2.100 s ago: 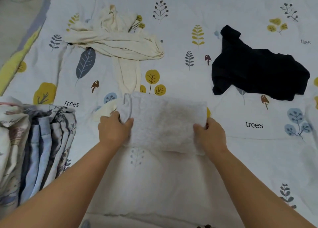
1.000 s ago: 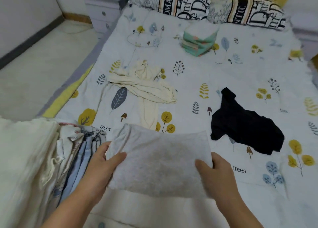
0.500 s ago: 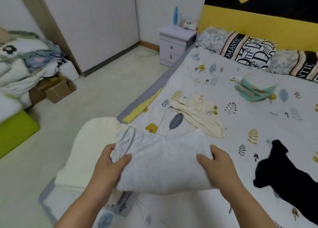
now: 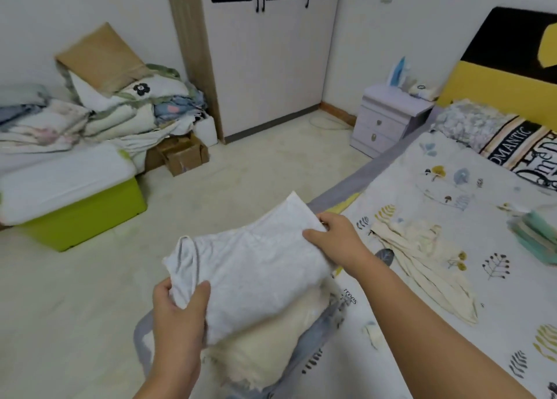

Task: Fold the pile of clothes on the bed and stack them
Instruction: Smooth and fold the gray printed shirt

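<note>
folded garment [image 4: 253, 275]: pale grey | bedsheet [image 4: 470, 193]: white, leaf-and-tree print | storage box [image 4: 87, 218]: lime green, probably

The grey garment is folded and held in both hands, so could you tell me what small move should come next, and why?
Probably lower the grey garment onto the cream top of the stack and let go. The left hand and right hand grip its ends, and it sits right over the stack at the bed corner.

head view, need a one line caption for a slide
Both hands, left and right, hold a folded light grey garment over a cream folded stack at the bed's corner.
</note>
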Available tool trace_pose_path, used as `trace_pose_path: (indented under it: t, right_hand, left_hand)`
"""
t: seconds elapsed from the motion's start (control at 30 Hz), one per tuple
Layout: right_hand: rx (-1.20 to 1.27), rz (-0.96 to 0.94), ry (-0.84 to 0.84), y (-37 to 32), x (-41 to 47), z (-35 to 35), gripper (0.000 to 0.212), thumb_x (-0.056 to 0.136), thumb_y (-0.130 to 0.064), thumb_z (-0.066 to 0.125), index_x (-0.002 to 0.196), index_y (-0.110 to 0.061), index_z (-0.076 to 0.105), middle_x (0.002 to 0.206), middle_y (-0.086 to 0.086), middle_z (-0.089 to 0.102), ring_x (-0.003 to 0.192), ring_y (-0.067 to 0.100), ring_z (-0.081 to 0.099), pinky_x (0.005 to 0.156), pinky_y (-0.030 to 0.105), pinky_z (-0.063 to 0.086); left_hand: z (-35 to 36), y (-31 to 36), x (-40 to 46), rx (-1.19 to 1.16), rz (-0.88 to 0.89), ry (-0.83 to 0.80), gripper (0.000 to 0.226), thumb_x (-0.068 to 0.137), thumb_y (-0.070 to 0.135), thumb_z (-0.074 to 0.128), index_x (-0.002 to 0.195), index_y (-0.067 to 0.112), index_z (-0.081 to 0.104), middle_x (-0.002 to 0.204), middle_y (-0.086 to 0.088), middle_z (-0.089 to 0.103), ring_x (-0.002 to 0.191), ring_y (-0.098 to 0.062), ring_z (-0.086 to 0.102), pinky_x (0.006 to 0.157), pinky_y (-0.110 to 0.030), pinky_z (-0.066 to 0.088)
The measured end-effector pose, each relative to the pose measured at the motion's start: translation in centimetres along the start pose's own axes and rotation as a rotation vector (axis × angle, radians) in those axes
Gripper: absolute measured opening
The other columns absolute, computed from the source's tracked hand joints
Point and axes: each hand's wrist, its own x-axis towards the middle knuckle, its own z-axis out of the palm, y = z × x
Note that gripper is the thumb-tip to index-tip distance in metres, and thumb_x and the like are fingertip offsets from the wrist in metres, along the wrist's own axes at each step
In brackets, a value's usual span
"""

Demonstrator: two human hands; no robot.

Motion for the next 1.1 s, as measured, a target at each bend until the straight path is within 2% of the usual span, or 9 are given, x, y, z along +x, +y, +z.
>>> trace_pose_path:
  t: [0.2,0.4,0.5,0.63,0.73,0.83,0.9,1.0,1.1]
  right_hand:
    - [-0.263,0.196,-0.221,5.3,3.2,6.2,0.032,0.092,-0.015,0.048,0.124,-0.01,0.051,0.125,0.011,0.055,0.112,0.028,0.053,0.086,0.028,0.039]
    - [-0.298,0.093,0.061,5.8,3.9,7.5,0.023,0.087,-0.005,0.048,0.108,-0.006,0.058,0.105,0.012,0.063,0.094,0.027,0.056,0.069,0.027,0.035]
    - [-0.267,0.029,0.187,4.5,4.8,7.6,0.03,0.087,-0.01,0.052,0.117,-0.011,0.056,0.106,0.011,0.063,0.101,0.032,0.056,0.078,0.033,0.041]
    - [-0.493,0.304,0.042,5.1,4.1,9.0,0.066,0.094,-0.032,0.049,0.148,-0.017,0.013,0.152,0.014,0.02,0.138,0.032,0.02,0.107,0.046,0.025]
    - [-0.365,0.339,0.054,5.9,2.4,10.1,0.069,0.097,-0.034,0.041,0.15,-0.016,0.0,0.156,0.016,-0.008,0.144,0.031,-0.001,0.114,0.042,0.013]
    - [-0.371,0.17,0.078,6.9,0.5,11.5,0.069,0.097,-0.038,0.04,0.15,-0.017,0.001,0.156,0.013,-0.014,0.144,0.026,-0.009,0.115,0.035,0.005]
    - [-0.432,0.095,-0.02,7.9,-0.5,12.5,0.067,0.097,-0.043,0.036,0.15,-0.02,0.002,0.157,0.011,-0.013,0.144,0.025,-0.011,0.116,0.038,0.003]
    - [-0.45,0.124,-0.159,9.4,-0.8,12.8,0.065,0.098,-0.048,0.031,0.15,-0.025,-0.001,0.157,0.007,-0.012,0.144,0.023,-0.013,0.115,0.044,0.004]
    - [-0.466,0.13,-0.216,9.9,-0.5,12.4,0.066,0.097,-0.051,0.03,0.149,-0.027,-0.003,0.157,0.005,-0.015,0.144,0.022,-0.015,0.115,0.047,0.003]
  left_hand:
    - [0.7,-5.1,0.7,0.06,-0.31,0.046,0.055,0.083,0.026,0.068,0.128,0.006,0.043,0.124,-0.015,0.054,0.101,-0.028,0.053,0.086,-0.036,0.041]
    - [0.5,-6.8,1.3,0.029,-0.288,0.003,0.019,0.089,0.015,0.06,0.105,0.018,0.051,0.103,-0.003,0.058,0.088,-0.023,0.056,0.077,-0.034,0.046]
    - [0.8,-6.9,0.6,-0.02,-0.327,-0.023,0.017,0.088,0.019,0.063,0.086,0.027,0.048,0.09,0.001,0.061,0.08,-0.022,0.06,0.067,-0.038,0.052]
    - [1.0,-6.8,0.2,0.087,-0.493,-0.049,0.039,0.082,0.026,0.069,0.107,0.007,0.045,0.092,-0.009,0.055,0.08,-0.028,0.057,0.082,-0.05,0.052]
    - [0.1,-6.6,0.7,0.434,-0.146,0.05,0.089,0.071,0.021,0.08,0.139,0.005,0.026,0.134,-0.019,0.036,0.119,-0.033,0.039,0.098,-0.043,0.038]
    - [0.0,-5.9,1.5,0.858,0.558,-0.031,0.06,0.086,0.036,0.056,0.138,0.011,0.041,0.143,-0.02,0.036,0.129,-0.035,0.03,0.1,-0.055,0.034]
    - [0.7,-5.5,2.4,1.165,0.69,-0.303,0.059,0.097,0.045,0.017,0.133,0.013,0.05,0.142,-0.016,0.044,0.133,-0.034,0.034,0.098,-0.061,0.028]
    - [1.0,-6.8,4.0,1.424,0.529,-0.566,0.097,0.065,0.072,-0.033,0.146,0.024,-0.009,0.158,-0.006,0.003,0.145,-0.026,0.007,0.112,-0.056,0.007]
    - [0.5,-8.6,4.5,1.41,0.366,-0.63,0.087,0.044,0.079,-0.04,0.12,0.038,-0.046,0.153,0.002,-0.027,0.144,-0.019,-0.015,0.115,-0.048,-0.005]
